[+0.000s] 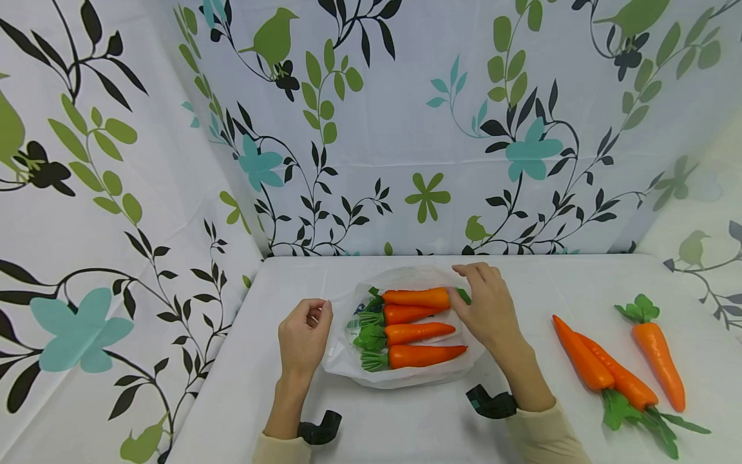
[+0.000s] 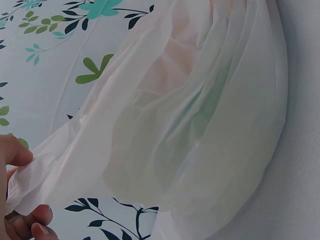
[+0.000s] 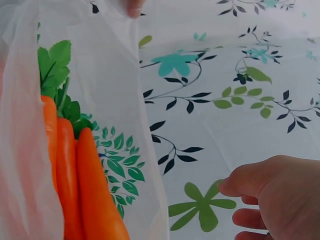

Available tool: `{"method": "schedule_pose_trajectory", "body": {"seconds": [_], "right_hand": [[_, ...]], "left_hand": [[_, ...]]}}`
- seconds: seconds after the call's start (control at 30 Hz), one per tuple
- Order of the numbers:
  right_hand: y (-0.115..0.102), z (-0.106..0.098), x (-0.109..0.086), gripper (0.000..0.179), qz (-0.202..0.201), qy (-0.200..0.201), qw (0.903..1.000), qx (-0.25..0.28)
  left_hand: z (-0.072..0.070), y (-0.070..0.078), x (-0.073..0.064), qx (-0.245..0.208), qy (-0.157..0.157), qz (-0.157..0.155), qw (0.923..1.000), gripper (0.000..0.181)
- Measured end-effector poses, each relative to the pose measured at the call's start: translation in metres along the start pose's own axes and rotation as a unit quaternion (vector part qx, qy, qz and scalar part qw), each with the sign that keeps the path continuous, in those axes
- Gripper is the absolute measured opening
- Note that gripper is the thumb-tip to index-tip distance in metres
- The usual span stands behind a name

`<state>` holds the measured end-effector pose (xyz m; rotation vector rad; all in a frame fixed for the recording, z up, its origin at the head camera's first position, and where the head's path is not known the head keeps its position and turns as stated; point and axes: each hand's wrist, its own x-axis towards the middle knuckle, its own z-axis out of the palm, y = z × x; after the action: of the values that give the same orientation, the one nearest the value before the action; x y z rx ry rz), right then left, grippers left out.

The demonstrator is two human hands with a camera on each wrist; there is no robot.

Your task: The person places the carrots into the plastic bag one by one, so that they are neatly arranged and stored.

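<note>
A white plastic bag (image 1: 394,380) lies on the table with several orange carrots (image 1: 420,333) in its mouth, most with leafy tops at the left. The farthest carrot (image 1: 418,298) lies the other way, its green leaves by my right thumb. My left hand (image 1: 304,335) pinches the left edge of the bag between thumb and fingers, as the left wrist view shows. Over the far right part of the bag is my right hand (image 1: 489,303), fingers loosely bent and nothing visible between them. In the right wrist view this hand (image 3: 280,200) stands apart from the bag's edge (image 3: 155,170).
To the right, two carrots (image 1: 585,361) lie side by side on the white table (image 1: 406,425), with another carrot (image 1: 661,361) beyond them. A patterned cloth (image 1: 394,142) with birds and leaves hangs behind the table. Dark camera mounts (image 1: 491,403) sit at both wrists.
</note>
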<state>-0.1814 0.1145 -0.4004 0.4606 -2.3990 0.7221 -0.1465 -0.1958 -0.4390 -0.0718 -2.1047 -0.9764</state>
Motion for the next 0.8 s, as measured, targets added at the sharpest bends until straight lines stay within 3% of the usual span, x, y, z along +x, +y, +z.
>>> {"method": "schedule_pose_trajectory", "body": {"seconds": [0.8], "right_hand": [[0.031, -0.037, -0.011, 0.039, 0.030, 0.030, 0.9986, -0.032]], "left_hand": [[0.000, 0.001, -0.001, -0.001, -0.004, -0.007, 1.0000, 0.008]]}}
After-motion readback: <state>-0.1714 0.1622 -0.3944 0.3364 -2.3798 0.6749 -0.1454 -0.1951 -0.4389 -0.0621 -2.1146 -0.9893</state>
